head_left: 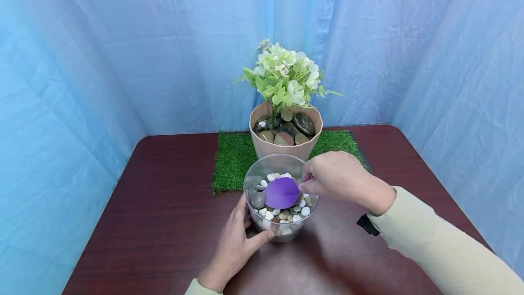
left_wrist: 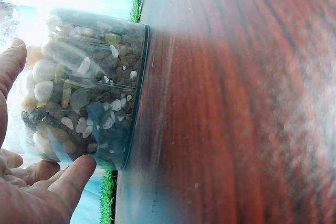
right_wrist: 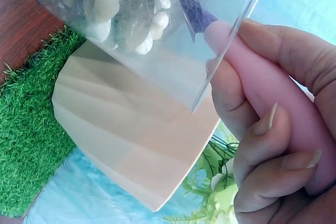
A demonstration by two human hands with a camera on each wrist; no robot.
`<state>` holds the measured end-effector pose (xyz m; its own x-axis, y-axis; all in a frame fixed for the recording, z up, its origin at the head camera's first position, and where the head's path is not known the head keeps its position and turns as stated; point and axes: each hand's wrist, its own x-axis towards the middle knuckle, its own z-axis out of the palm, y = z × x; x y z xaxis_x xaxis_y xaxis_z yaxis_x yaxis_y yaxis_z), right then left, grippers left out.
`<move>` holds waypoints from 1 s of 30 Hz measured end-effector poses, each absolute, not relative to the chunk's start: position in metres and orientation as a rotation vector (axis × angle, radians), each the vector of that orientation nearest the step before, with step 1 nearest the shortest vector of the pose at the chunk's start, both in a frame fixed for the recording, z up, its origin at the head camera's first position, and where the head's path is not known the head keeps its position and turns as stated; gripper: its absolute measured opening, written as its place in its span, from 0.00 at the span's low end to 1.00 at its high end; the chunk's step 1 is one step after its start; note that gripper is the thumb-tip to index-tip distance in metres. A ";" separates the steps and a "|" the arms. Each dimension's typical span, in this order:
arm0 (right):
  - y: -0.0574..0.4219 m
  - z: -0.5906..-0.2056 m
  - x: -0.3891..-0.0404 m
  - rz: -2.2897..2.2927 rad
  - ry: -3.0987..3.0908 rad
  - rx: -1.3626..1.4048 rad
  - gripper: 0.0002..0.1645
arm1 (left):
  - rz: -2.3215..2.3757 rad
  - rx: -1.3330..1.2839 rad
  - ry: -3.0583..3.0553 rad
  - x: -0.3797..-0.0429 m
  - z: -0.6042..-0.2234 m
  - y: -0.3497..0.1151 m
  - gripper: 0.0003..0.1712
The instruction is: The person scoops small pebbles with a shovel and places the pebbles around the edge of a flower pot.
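Observation:
A clear plastic pot (head_left: 282, 162) with white, grey and brown pebbles (head_left: 285, 216) stands on the table. My left hand (head_left: 235, 245) holds its left and near sides, the thumb in front and the fingers round the left. My right hand (head_left: 335, 174) grips the pink handle (right_wrist: 281, 95) of a small garden trowel (head_left: 281, 193). The trowel's purple blade is inside the pot, over the pebbles. Whether its tip touches them I cannot tell. Through the pot's wall in the left wrist view, pebbles (left_wrist: 43, 91) lie above darker, finer gravel (left_wrist: 113, 106).
Behind the clear pot stands a beige faceted planter (head_left: 286, 150) with larger stones and white artificial flowers (head_left: 286, 69). It rests on a green turf mat (head_left: 231, 167). The dark red-brown table (head_left: 163, 222) ends at blue curtains (head_left: 163, 49) behind and at both sides.

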<state>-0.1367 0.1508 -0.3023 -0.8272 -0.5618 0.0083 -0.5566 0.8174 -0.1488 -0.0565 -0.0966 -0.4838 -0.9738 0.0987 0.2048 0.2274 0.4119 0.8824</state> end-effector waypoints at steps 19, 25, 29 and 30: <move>0.146 -0.313 -0.136 -0.335 2.908 -0.900 0.02 | -1.609 -0.305 -2.526 -0.056 -0.484 -0.096 0.67; 0.145 -0.315 -0.135 -0.351 2.905 -0.892 0.02 | -1.614 -0.309 -2.526 -0.056 -0.484 -0.096 0.66; 0.144 -0.315 -0.134 -0.357 2.905 -0.894 0.03 | -1.620 -0.307 -2.526 -0.056 -0.484 -0.096 0.67; 0.144 -0.315 -0.134 -0.359 2.905 -0.896 0.03 | -1.619 -0.307 -2.526 -0.056 -0.484 -0.096 0.67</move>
